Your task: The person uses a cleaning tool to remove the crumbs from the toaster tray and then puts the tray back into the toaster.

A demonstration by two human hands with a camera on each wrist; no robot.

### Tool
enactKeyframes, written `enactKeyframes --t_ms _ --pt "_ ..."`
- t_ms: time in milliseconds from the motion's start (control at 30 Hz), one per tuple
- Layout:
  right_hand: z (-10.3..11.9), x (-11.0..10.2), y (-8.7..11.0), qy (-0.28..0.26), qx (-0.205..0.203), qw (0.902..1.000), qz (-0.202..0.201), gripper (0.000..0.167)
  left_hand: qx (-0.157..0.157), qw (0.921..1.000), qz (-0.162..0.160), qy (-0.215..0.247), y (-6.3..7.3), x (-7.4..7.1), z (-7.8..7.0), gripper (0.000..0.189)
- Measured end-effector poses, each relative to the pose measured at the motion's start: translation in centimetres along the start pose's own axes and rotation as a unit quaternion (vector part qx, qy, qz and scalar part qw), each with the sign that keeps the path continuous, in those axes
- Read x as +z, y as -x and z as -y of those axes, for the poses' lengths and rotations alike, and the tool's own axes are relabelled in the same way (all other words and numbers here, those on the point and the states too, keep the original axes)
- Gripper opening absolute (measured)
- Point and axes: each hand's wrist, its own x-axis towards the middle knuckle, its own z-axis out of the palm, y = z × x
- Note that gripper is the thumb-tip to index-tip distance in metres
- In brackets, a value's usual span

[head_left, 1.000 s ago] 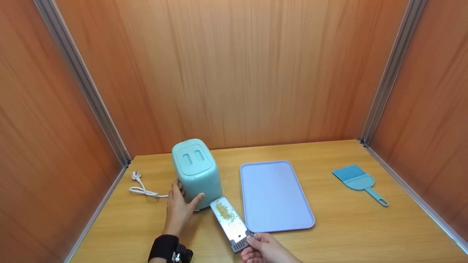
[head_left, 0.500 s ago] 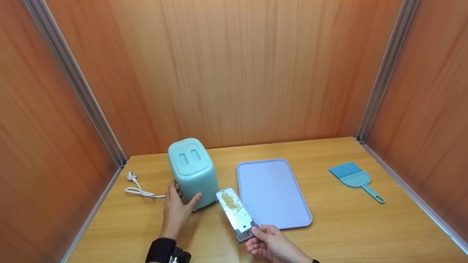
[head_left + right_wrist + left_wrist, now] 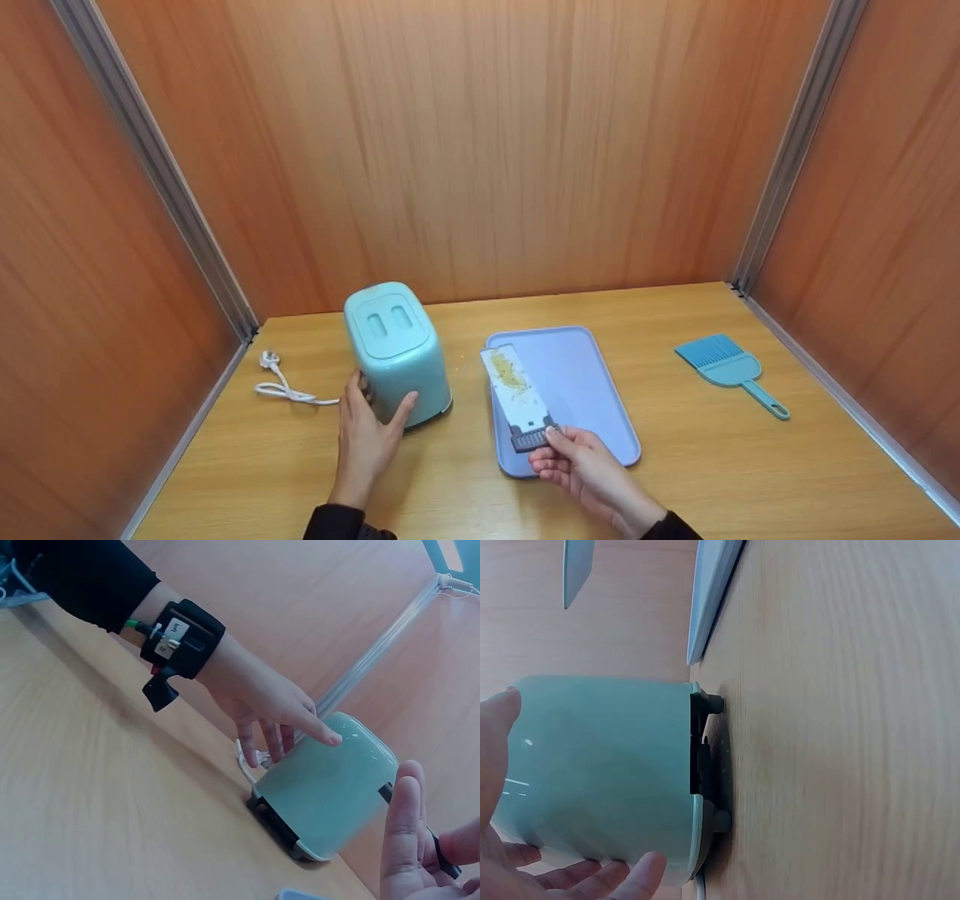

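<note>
A wood-grained table point(image 3: 465, 510) fills the lower half of the head view, enclosed by three wood-patterned walls: one back wall point(image 3: 480, 150), one left wall point(image 3: 90, 300) and one right wall point(image 3: 877, 225). Two grey metal posts point(image 3: 156, 165) line the corners where the walls meet.

One pale green toaster point(image 3: 409, 375) stands on the left part of the table, with two oblong hollows point(image 3: 390, 322) in its top. One white cord point(image 3: 300, 395) lies beside it, leading to one plug point(image 3: 270, 360) near the left wall.

The left hand point(image 3: 367, 442) grips the toaster's near end, its thumb on one side and its fingers on the other. One black strap point(image 3: 184, 637) circles the left wrist.

The right hand point(image 3: 589, 465) has its thumb and fingers pressed together on the dark grey end of one narrow tray point(image 3: 525, 412). One patch of yellowish crumbs point(image 3: 510, 371) is spread over its far half. This tray is held in the air above the left part of one purple tray point(image 3: 581, 375), apart from it.

The purple tray lies flat just right of the toaster. One blue-green brush point(image 3: 731, 371) rests farther right, its handle pointing toward the near right.
</note>
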Motion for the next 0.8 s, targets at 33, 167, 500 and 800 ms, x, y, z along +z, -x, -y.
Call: enactKeyframes --t_ms 33,167,500,800 --pt "0.2 -0.1 0.0 -0.001 -0.003 1.0 -0.004 0.019 0.0 1.0 -0.004 -0.001 0.1 0.0 -0.2 0.109" --pt "0.7 -0.7 0.0 -0.002 -0.01 0.9998 -0.017 0.019 -0.001 0.9996 -0.026 -0.007 0.4 0.2 -1.0 0.106" --pt "1.7 -1.0 -0.2 -0.026 -0.019 0.998 -0.055 0.026 -0.001 0.999 -0.042 -0.014 1.7 0.4 -3.4 0.099" --pt "1.9 -1.1 -0.6 -0.037 -0.026 0.9943 -0.097 0.024 0.051 0.9962 -0.065 -0.026 2.9 0.7 -5.0 0.089"
